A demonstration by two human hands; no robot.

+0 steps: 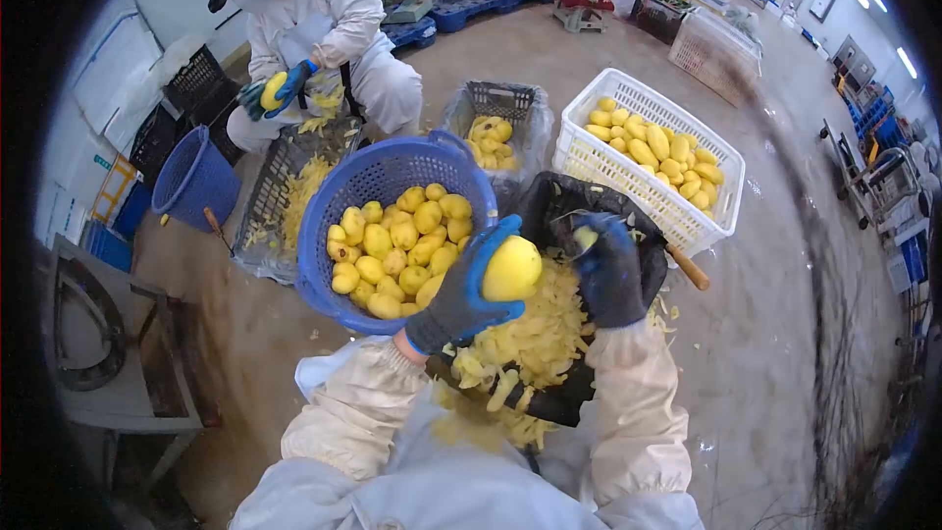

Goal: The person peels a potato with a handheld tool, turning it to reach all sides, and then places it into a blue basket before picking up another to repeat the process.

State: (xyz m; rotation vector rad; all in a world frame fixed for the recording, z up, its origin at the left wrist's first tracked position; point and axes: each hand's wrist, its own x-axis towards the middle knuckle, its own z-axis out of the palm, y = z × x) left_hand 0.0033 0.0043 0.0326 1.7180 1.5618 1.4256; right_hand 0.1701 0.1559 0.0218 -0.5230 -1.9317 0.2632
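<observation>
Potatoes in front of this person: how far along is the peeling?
Seemingly partway. The smooth potatoes in the white crate look done. The left hand holds one potato; the right hand is beside it, above a heap of peelings. The spotted potatoes in the blue basket may be what is left, though their skins are hard to judge.

Round basket [318, 270]: blue-violet, gridded with holes
Potatoes inside [400, 236]: yellow, a few brown-spotted
Held potato [511, 270]: plain yellow
Peelings [540, 339]: pale yellow
Left glove [453, 296]: dark grey, blue-fingered
Right glove [612, 275]: dark blue, possibly blackish in the blur
Far-right crate [653, 201]: white, latticed
Sleeves [640, 412]: off-white
</observation>
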